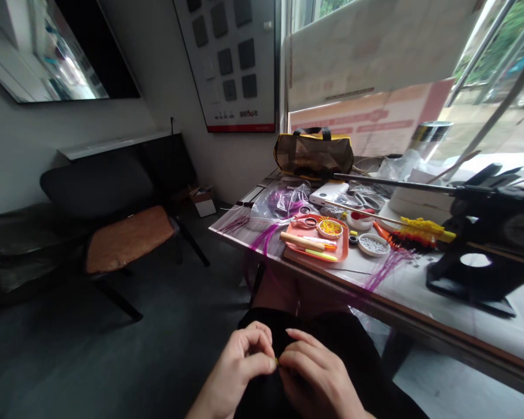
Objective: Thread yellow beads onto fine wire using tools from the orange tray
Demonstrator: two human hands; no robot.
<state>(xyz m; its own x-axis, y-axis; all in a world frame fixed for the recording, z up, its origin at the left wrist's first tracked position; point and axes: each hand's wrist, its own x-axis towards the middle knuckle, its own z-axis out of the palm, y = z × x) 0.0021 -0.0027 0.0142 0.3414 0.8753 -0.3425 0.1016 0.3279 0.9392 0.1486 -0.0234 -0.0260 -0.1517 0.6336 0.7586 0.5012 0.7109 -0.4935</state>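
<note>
Above the dark-clothed lap [353, 343], my left hand [244, 364] is closed in a pinch, thumb against fingertips. Facing it, my right hand [317, 372] has its fingers curled in, with the index finger raised. Between the fingertips of both shows a tiny yellow piece [277, 362], too small to make out further. Beyond them on the table, a coral tray [343, 247] holds a small dish of yellow and orange bands [330, 227], pink-handled scissors [305, 222], a wooden stick [301, 241] and several markers [314, 254].
The table [402, 291] carries purple strands [265, 237], a dish of grey beads [374, 245], a black stand [475, 279] with a long rod, and a mesh bag [314, 154]. To the left stands a chair [131, 238] with a brown seat.
</note>
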